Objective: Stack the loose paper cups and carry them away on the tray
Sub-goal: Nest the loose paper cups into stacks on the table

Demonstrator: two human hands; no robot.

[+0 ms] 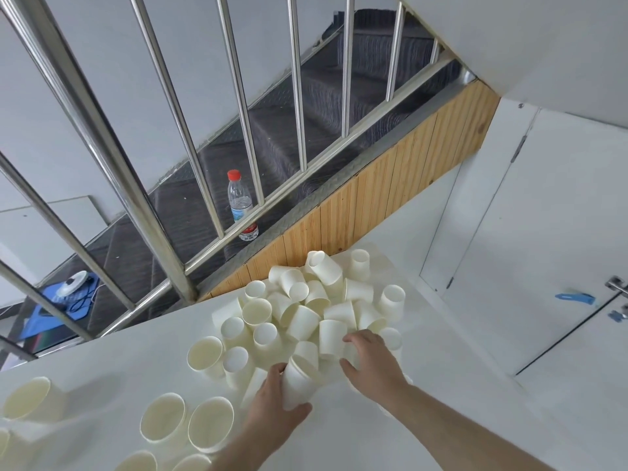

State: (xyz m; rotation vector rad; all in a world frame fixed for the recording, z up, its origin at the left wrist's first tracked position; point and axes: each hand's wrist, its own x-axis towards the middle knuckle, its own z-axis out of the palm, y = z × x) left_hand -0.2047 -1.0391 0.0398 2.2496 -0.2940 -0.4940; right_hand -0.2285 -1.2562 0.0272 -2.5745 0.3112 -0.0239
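Left hand grips a short cup stack near the loose cups heaped mid-counter; right hand reaches in, fingers spread. Paper walls likely light, crushable: hold sidewalls gently

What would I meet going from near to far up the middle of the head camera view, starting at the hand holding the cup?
Left hand gripping a paper cup → pile of loose paper cups on the white table → wooden stair panel → plastic water bottle on a stair step → steel railing bars.
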